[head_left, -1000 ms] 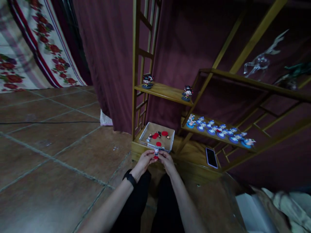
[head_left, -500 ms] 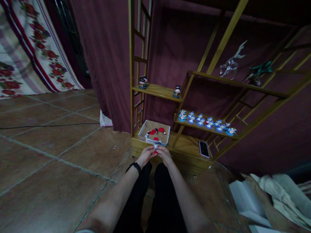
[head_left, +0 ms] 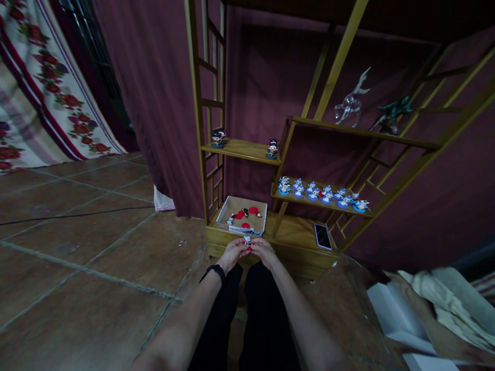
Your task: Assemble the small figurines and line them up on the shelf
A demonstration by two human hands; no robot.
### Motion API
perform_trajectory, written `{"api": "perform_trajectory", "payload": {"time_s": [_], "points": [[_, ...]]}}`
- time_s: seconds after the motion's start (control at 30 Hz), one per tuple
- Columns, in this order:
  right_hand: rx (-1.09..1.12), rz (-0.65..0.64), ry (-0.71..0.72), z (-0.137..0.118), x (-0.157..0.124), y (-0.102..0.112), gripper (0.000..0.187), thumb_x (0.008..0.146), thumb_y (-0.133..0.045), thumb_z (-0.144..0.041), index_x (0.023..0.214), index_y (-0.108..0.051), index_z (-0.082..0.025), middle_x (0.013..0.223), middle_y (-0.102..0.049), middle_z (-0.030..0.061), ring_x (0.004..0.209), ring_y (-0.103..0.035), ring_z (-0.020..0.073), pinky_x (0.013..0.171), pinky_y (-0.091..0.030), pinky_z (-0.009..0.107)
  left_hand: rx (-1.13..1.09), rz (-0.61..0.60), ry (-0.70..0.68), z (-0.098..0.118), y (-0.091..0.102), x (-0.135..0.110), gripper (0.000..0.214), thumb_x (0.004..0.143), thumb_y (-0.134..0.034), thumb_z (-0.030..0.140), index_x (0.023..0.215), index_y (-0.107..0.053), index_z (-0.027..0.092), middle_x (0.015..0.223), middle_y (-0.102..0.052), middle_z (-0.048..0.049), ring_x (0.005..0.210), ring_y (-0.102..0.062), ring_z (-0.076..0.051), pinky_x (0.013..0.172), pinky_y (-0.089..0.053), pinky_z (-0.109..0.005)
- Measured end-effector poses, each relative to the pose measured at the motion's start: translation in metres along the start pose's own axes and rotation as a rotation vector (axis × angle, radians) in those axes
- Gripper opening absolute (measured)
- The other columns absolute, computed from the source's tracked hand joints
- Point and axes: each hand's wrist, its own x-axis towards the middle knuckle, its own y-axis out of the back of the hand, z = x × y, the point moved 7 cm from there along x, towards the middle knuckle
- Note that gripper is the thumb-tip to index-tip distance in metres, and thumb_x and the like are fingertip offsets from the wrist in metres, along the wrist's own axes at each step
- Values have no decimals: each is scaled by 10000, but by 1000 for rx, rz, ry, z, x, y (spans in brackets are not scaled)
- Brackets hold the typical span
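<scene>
Holding, entry 1: small figurine point(head_left: 248, 240), pale body over a red base. It is pinched between the fingertips of the left hand point(head_left: 232, 253) and the right hand point(head_left: 266, 251). Both hands are closed on it from opposite sides, fingers curled in, with nothing else in either hand. It sits at the front edge of the lowest shelf point(head_left: 297, 238), just before the front wall of the cardboard box point(head_left: 240, 230). Whether its base touches the board cannot be told.

Entry 2: the cardboard box stands at the left end of the lowest shelf. Inside are loose red discs point(head_left: 253, 210) and a few small dark parts, too small to make out.

Entry 3: phone point(head_left: 322, 236), lying flat toward the right end of the same shelf, well apart from the hands.

Entry 4: row of blue-based figurines point(head_left: 320, 193) along the middle shelf.

Entry 5: two dark figurines point(head_left: 217, 137), one at each end of the upper left shelf.

Entry 6: glass deer point(head_left: 350, 105) on the top shelf.

Step in hand, as judged: figure and red base are being worked together between the two sets of fingertips. The joint itself is hidden by the fingers.

Handling note, as judged: the piece is small and top-heavy. Any further move calls for one hand to keep its pinch low on the base before the other lets go.
</scene>
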Motion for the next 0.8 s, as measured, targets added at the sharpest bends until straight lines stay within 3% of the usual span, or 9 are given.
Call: {"api": "perform_trajectory", "payload": {"time_s": [0.33, 0.8], "points": [[63, 92, 95, 6, 5, -4, 275, 499, -711, -257, 744, -623, -169, 701, -664, 15, 649, -601, 159, 661, -459, 304, 8, -55, 7, 5, 2, -2, 219, 656, -663, 71, 870, -623, 82, 785, -670, -96, 651, -637, -119, 649, -518, -215], [83, 187, 112, 16, 16, 3, 306, 472, -706, -212, 766, -637, -163, 676, -672, 7, 639, -601, 162, 633, -447, 285, -9, -6, 4, 5, 3, 3, 176, 654, -649, 16, 819, -632, 74, 703, -669, -77, 598, -631, -104, 603, -515, -180]]}}
